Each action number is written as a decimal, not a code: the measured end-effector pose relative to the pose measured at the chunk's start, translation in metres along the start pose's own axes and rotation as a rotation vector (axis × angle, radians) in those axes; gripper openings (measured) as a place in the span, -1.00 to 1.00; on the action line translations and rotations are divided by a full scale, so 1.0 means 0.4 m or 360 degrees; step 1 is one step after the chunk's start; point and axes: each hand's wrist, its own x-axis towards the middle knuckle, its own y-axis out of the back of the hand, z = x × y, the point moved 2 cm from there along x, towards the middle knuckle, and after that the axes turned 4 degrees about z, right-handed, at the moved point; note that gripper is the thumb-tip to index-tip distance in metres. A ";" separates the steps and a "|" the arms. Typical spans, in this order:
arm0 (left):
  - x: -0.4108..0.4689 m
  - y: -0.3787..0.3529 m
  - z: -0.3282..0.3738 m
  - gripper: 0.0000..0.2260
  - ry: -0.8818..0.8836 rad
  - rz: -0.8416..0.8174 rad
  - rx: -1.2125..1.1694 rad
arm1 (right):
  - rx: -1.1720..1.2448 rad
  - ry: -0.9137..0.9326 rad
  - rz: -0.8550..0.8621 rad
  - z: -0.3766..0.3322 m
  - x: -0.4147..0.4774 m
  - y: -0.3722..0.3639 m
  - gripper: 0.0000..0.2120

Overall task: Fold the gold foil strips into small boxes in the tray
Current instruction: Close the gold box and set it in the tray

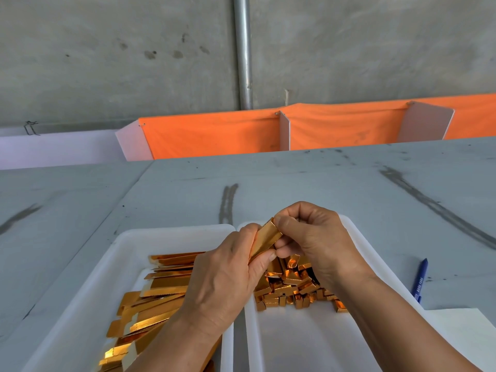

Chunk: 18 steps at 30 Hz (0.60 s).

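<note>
Head camera showed me the left hand point(222, 277) and right hand point(314, 237) both pinching one gold foil strip point(265, 237), held above the folded boxes point(290, 291) in the right tray point(295, 339). Flat strips point(161, 299) lay in the left tray point(120, 251).

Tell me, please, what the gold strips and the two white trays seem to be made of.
The gold strips look like thin card faced with shiny metallic foil: they mirror light, hold sharp creases and show pale backing. The trays look like matte white plastic, given smooth rounded rims.
</note>
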 end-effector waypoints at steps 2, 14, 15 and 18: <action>0.000 0.000 0.002 -0.55 -0.0004 -0.0010 -0.0018 | 0.0027 -0.0032 0.0000 0.000 0.000 0.000 -0.89; -0.001 0.005 0.010 -0.54 -0.0027 0.0002 -0.0029 | -0.0090 0.0079 -0.0052 -0.008 -0.003 0.007 -0.89; -0.001 0.004 0.010 -0.54 -0.0020 0.0006 -0.0040 | -0.0102 0.0101 -0.0062 -0.009 -0.004 0.008 -0.89; -0.001 0.003 0.006 -0.52 0.0018 0.0001 -0.0069 | -0.0115 0.0145 -0.0073 -0.010 -0.004 0.010 -0.85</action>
